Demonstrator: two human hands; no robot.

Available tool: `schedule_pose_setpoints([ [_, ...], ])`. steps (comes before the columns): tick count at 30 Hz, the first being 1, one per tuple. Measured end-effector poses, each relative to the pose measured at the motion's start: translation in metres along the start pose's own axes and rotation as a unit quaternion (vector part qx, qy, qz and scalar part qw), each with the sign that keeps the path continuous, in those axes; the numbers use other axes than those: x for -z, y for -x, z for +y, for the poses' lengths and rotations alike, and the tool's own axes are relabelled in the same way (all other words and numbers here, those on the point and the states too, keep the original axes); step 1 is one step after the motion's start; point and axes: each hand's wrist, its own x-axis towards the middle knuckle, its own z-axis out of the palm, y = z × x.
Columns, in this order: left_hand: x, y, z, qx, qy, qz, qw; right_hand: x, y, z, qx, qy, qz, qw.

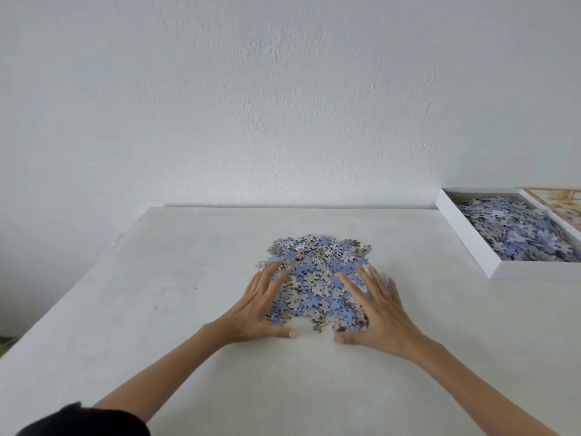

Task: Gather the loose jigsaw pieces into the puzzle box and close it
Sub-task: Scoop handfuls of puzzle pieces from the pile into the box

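On the surface [157, 294] the box [465, 234] lies open at far right, partly filled, well apart from the central pile of pieces [317, 272]. The left grip [261, 306] and right grip [380, 313] flank the pile, fingers spread, holding nothing. Best to sweep inward low, then scoop underneath.

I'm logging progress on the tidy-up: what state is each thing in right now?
Loose pieces: heaped on the table, not boxed.
Puzzle box: open, holding many pieces.
Left hand: open, fingers spread on the heap's left side.
Right hand: open, fingers spread on the heap's right side.
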Motion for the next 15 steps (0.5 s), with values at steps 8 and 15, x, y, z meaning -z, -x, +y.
schedule_pose_setpoints([
  [8, -0.007, -0.019, 0.007, 0.018, -0.072, 0.011, 0.997, -0.005, -0.008, 0.009, -0.027, -0.022, -0.017, 0.999],
  [15, -0.007, -0.022, 0.005, 0.002, -0.068, 0.004, 0.998, -0.001, -0.018, 0.013, 0.017, -0.027, -0.031, 0.999],
])
